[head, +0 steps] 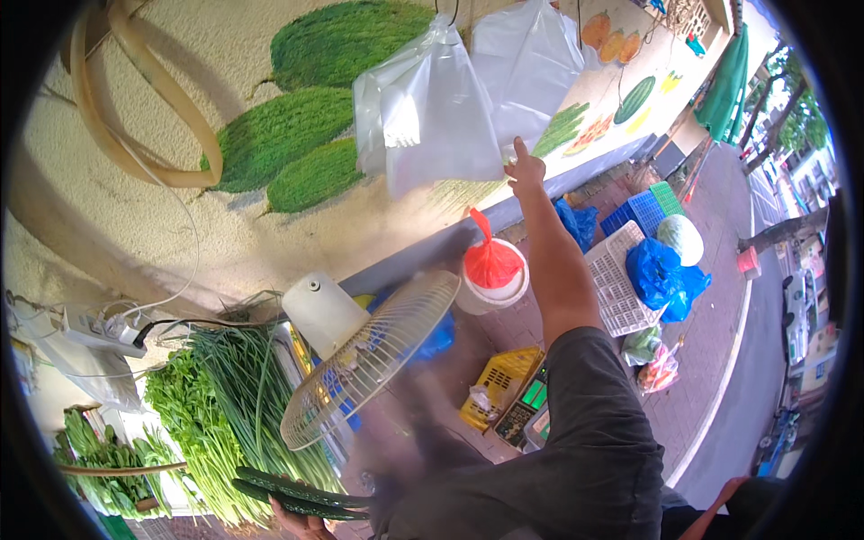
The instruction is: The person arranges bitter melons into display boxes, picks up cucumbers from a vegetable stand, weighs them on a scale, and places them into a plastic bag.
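My left hand (pixel 302 522), at the bottom left, is wrapped around dark green cucumbers (pixel 297 487); two show side by side. My right arm reaches up towards the wall. At the lower corner of the hanging clear plastic bags (pixel 432 115) is my right hand (pixel 527 170), its index finger stretched out and the other fingers bent. Whether these fingers pinch the plastic is too unclear to tell. A second bunch of plastic bags (pixel 523 67) hangs just behind, from a hook. Below my left hand's cucumbers lie leafy celery-like greens (pixel 196 412) and long green scallions (pixel 250 385).
A caged electric fan (pixel 371 364) stands between my hands. Beyond it are a white bucket with a red bag (pixel 493 266), a yellow crate (pixel 503 385) and a scale (pixel 523 408). White crates (pixel 617 277) and blue bags (pixel 655 265) sit by the road. A power strip (pixel 101 331) hangs left.
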### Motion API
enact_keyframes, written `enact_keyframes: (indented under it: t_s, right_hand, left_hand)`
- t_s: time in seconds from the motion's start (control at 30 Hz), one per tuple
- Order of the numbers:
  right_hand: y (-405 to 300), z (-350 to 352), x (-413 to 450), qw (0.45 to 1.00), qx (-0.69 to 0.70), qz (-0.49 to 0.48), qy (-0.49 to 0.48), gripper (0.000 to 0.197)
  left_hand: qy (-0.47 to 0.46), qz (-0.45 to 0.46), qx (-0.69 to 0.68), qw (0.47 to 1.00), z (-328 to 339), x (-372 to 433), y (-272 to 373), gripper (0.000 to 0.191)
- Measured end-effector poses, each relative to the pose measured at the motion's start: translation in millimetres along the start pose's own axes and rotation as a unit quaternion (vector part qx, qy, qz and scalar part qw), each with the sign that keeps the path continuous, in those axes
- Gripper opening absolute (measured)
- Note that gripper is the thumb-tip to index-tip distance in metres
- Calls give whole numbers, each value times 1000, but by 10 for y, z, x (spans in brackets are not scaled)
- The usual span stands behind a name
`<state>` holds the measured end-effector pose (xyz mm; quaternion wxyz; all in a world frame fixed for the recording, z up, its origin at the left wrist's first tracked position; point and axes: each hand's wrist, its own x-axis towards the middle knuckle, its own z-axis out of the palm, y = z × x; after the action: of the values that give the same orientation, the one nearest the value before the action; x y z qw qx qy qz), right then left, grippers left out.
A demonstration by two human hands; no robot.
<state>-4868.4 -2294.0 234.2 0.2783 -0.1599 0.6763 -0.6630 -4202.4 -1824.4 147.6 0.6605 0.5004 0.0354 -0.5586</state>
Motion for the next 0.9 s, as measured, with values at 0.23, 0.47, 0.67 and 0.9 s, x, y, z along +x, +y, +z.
enact_keyframes:
  t_s: [0.23,0.47,0.67,0.9]
  right_hand:
    - [111,-189,199,989,14,-144,31,32]
    - [18,-438,33,984,-23,-176,-6,31]
    - [42,-567,70,980,-49,-193,9,27]
    - [103,-750,-416,972,9,-234,-33,30]
  left_hand:
    - [-65,52,-46,995,329,-30,-118,43]
    - [-94,56,-51,993,448,68,-142,44]
    - [-68,52,-78,993,578,112,-177,47]
    - [-85,46,-111,989,223,188,-116,45]
